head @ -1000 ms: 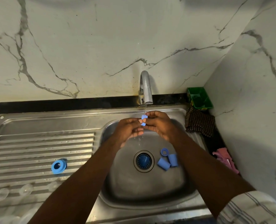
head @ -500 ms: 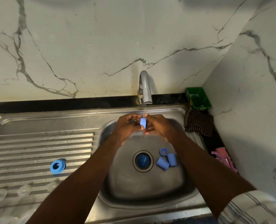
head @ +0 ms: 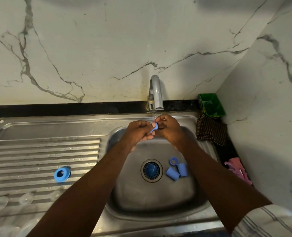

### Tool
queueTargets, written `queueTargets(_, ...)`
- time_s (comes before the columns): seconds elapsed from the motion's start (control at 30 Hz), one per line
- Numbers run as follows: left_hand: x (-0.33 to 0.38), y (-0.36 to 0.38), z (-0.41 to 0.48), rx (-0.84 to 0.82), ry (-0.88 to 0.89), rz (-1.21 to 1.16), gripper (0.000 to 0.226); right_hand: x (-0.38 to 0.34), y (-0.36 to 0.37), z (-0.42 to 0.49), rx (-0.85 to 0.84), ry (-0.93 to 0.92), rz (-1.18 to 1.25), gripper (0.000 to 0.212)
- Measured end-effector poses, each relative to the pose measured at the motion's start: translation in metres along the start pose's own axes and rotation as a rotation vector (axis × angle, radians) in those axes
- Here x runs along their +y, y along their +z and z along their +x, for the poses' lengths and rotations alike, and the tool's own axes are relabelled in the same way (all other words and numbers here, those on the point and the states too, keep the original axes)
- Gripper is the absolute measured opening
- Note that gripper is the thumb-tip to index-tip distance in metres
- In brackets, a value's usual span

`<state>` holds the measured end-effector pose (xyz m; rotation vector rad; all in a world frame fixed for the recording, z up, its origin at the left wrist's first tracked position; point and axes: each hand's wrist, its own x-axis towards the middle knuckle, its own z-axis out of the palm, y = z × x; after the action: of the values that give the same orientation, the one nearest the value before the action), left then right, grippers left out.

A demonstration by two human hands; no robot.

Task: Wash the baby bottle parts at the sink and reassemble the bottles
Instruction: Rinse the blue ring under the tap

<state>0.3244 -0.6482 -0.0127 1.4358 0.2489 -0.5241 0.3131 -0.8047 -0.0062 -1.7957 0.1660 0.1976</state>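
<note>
The small blue bottle part (head: 154, 127) sat just below the faucet (head: 156, 93) spout, in its thin stream. The curled fingertips of the left hand (head: 138, 132) and right hand (head: 169, 129) pinched it. It had turned since half a second earlier. Its long axis was then upright and now slanted, with the upper end toward the faucet and the lower end toward the left hand. Two blue caps (head: 172, 173) lay in the sink basin (head: 155, 199), well below the faucet.

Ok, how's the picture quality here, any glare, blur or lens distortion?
Head view: wide-angle distortion bows the stainless steel sink; soft glare streaks the ribbed drainboard, where clear parts at lower left wash out; the small blue plastic part pinched by left hand and right hand reads clearly.
</note>
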Motion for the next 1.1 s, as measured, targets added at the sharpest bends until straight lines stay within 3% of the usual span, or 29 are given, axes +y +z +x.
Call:
queueTargets(0.1, 0.001, -0.001, 0.0, 0.013, 0.051, 0.023, 0.026, 0.002, -0.001, 0.001, -0.037, -0.023, 0.013, 0.04)
queueTargets(0.2, 0.0, -0.004, 0.001, 0.001, 0.178, 0.127, 0.04, 0.0, -0.002, -0.001, -0.032, 0.145, 0.261, 0.026)
queueTargets(0.3, -0.002, -0.005, 0.0, -0.005, 0.256, 0.188, 0.043, -0.001, -0.001, -0.002, -0.074, 0.266, 0.171, 0.033)
queueTargets(0.4, -0.003, -0.006, 0.001, -0.03, 0.275, 0.205, 0.043, 0.003, 0.0, -0.002, -0.088, 0.243, 0.175, 0.033)
queueTargets(0.5, -0.004, -0.005, 0.003, -0.034, 0.157, 0.173, 0.038, 0.002, -0.001, 0.0, -0.052, 0.166, 0.218, 0.028)
queueTargets(0.6, -0.004, -0.005, 0.003, -0.013, 0.061, 0.078, 0.033, 0.001, -0.002, 0.0, -0.065, 0.108, 0.123, 0.042)
queueTargets(0.8, -0.004, -0.006, -0.001, 0.111, 0.069, 0.044, 0.024, 0.002, 0.001, 0.003, -0.013, -0.005, 0.119, 0.044)
queueTargets(0.93, -0.007, -0.007, 0.007, 0.239, 0.115, 0.252, 0.014, 0.002, 0.002, 0.0, -0.127, 0.042, 0.031, 0.047)
queueTargets(1.1, -0.006, -0.002, 0.007, 0.168, 0.153, 0.245, 0.009, 0.007, 0.002, -0.001, -0.034, 0.087, 0.06, 0.041)
